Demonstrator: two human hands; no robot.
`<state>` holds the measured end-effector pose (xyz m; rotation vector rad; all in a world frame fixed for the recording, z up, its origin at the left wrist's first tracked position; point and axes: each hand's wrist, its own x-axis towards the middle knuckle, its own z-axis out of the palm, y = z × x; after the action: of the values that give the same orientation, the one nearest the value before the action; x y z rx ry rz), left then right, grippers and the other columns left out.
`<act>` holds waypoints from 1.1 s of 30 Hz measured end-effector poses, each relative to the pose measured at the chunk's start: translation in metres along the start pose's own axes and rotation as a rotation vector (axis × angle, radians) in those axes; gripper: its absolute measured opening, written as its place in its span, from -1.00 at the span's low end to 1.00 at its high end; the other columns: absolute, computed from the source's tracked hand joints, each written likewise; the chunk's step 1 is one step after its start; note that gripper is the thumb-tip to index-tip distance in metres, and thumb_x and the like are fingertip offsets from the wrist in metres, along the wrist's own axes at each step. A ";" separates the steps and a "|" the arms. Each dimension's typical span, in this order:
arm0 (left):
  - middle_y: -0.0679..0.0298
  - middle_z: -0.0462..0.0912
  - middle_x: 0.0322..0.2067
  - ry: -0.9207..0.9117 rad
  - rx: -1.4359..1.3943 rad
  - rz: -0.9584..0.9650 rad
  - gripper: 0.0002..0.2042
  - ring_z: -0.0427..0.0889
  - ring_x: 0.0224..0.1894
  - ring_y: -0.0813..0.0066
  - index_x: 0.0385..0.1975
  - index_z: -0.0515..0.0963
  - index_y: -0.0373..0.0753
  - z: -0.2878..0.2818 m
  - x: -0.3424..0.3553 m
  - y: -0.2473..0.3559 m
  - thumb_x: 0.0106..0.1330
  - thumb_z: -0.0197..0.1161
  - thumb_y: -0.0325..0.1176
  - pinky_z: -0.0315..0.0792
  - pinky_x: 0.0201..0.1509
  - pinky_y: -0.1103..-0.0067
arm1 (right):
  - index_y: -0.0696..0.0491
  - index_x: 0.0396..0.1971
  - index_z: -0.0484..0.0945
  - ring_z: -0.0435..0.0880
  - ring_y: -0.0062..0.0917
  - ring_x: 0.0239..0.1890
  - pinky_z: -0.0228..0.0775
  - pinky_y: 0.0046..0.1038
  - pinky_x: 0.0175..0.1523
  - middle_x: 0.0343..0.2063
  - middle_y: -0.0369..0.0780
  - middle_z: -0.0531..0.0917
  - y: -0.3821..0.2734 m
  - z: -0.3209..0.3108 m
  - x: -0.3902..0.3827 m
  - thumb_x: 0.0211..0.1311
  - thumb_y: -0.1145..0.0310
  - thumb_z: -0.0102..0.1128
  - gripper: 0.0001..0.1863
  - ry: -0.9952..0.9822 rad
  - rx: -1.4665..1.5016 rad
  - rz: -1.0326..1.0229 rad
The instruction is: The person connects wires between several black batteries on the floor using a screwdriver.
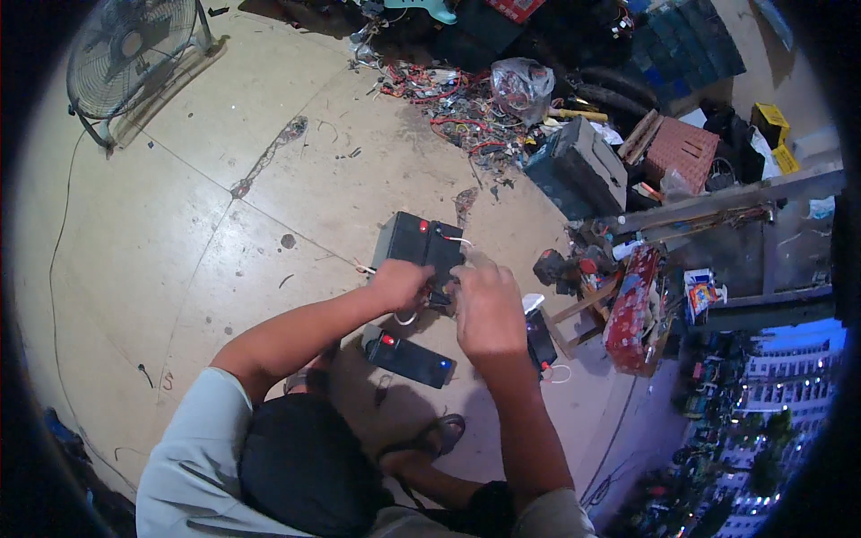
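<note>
Two black block-shaped batteries stand side by side on the floor in front of me, the left battery (405, 240) with a red terminal cap near its far end. My left hand (401, 285) reaches over the near end of this pair, its fingers curled together. Against the right battery (444, 255), my right hand (489, 300) is closed in a pinch; what lies between the fingertips of either hand is hidden. A white wire (460, 239) sticks out at the far right, and another white loop (406, 319) hangs below my left hand. Nearer me lies a separate black battery (409, 357) with red and blue terminals.
Another dark battery (538, 339) stands right of my right hand, beside a wooden stool (583, 314) and a red box (632, 314). Tangled wire scraps (475, 121) cover the floor ahead. A floor fan (134, 49) stands far left; my sandalled foot (439, 435) is close by.
</note>
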<state>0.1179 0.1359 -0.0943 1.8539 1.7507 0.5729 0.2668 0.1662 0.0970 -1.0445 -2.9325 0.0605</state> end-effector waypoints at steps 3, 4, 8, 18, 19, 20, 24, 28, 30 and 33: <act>0.09 0.74 -0.39 -0.018 -0.001 -0.019 -0.57 0.74 -0.31 -0.03 -0.01 0.59 -0.09 0.003 -0.002 -0.007 0.16 0.45 -0.08 0.57 -0.25 0.13 | 0.05 -0.03 0.61 0.69 -0.08 -0.05 0.53 -0.11 0.03 -0.12 -0.09 0.67 -0.007 -0.006 -0.002 0.31 0.37 0.23 -0.74 0.251 0.117 -0.222; 0.09 0.74 -0.39 -0.021 -0.021 -0.020 -0.55 0.73 -0.32 -0.04 0.03 0.60 -0.06 0.002 -0.002 -0.009 0.16 0.45 -0.07 0.57 -0.25 0.13 | 0.07 -0.03 0.61 0.67 -0.07 -0.02 0.50 -0.11 0.07 -0.12 -0.08 0.67 -0.012 -0.011 -0.003 0.31 0.38 0.22 -0.74 0.116 0.162 0.004; 0.09 0.74 -0.37 -0.033 -0.011 -0.014 -0.54 0.73 -0.32 -0.02 0.12 0.61 0.03 -0.004 -0.003 -0.008 0.19 0.42 -0.11 0.57 -0.26 0.13 | 0.12 -0.03 0.60 0.62 -0.03 0.06 0.44 -0.10 0.18 -0.12 -0.08 0.67 0.001 -0.017 -0.002 0.31 0.41 0.20 -0.74 -0.012 0.114 -0.050; 0.10 0.73 -0.40 -0.056 0.011 0.054 -0.53 0.75 -0.29 0.03 0.08 0.65 0.03 -0.006 -0.005 -0.011 0.08 0.40 -0.21 0.58 -0.24 0.18 | 0.11 0.03 0.58 0.61 -0.01 0.08 0.52 -0.19 0.10 0.15 0.03 0.54 -0.005 -0.015 -0.001 0.28 0.50 0.15 -0.68 0.113 0.058 -0.253; 0.10 0.73 -0.42 -0.081 0.020 0.051 -0.56 0.75 -0.30 0.03 0.03 0.66 0.01 -0.006 -0.005 -0.010 0.08 0.41 -0.21 0.58 -0.26 0.18 | 0.10 0.03 0.58 0.61 -0.02 0.09 0.53 -0.22 0.08 0.15 0.02 0.54 -0.008 -0.012 -0.004 0.28 0.48 0.16 -0.68 0.106 0.123 -0.171; 0.10 0.73 -0.42 -0.083 0.017 0.051 -0.56 0.75 -0.30 0.03 0.03 0.66 0.01 -0.006 -0.006 -0.009 0.08 0.41 -0.21 0.58 -0.26 0.18 | 0.10 0.03 0.58 0.61 -0.02 0.10 0.54 -0.25 0.06 0.14 0.02 0.55 -0.010 -0.010 -0.006 0.29 0.47 0.16 -0.69 0.098 0.187 -0.088; 0.09 0.72 -0.44 0.001 -0.014 0.017 -0.65 0.74 -0.32 0.00 -0.08 0.64 -0.04 -0.001 -0.007 -0.012 0.09 0.41 -0.22 0.55 -0.29 0.15 | 0.08 0.00 0.59 0.65 -0.06 0.04 0.55 -0.25 0.02 0.07 -0.04 0.59 -0.006 -0.019 0.003 0.29 0.43 0.19 -0.72 -0.133 0.103 0.060; 0.08 0.72 -0.44 -0.003 0.016 0.019 -0.67 0.73 -0.32 -0.02 -0.11 0.62 -0.05 0.000 -0.006 -0.010 0.10 0.40 -0.23 0.55 -0.29 0.14 | 0.05 -0.06 0.60 0.71 -0.15 -0.10 0.56 -0.19 -0.07 -0.04 -0.12 0.63 -0.013 -0.020 -0.001 0.30 0.39 0.21 -0.76 0.125 0.077 -0.065; 0.08 0.72 -0.44 -0.012 -0.011 0.000 -0.66 0.74 -0.31 -0.02 -0.08 0.63 -0.05 0.000 -0.008 -0.012 0.10 0.40 -0.24 0.55 -0.29 0.14 | 0.04 -0.07 0.61 0.72 -0.17 -0.14 0.56 -0.17 -0.08 -0.06 -0.13 0.64 -0.012 -0.016 -0.003 0.31 0.37 0.21 -0.77 -0.002 0.132 0.138; 0.08 0.72 -0.42 -0.027 -0.023 0.012 -0.62 0.74 -0.29 -0.02 -0.02 0.63 -0.03 -0.007 -0.004 -0.006 0.10 0.40 -0.25 0.55 -0.27 0.14 | 0.05 -0.01 0.59 0.71 -0.13 -0.19 0.55 -0.18 -0.05 -0.03 -0.04 0.64 0.007 -0.009 -0.005 0.28 0.44 0.25 -0.71 0.058 0.089 -0.058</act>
<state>0.1088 0.1329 -0.0924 1.8499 1.7096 0.5678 0.2751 0.1690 0.1053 -0.9321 -2.8765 0.1551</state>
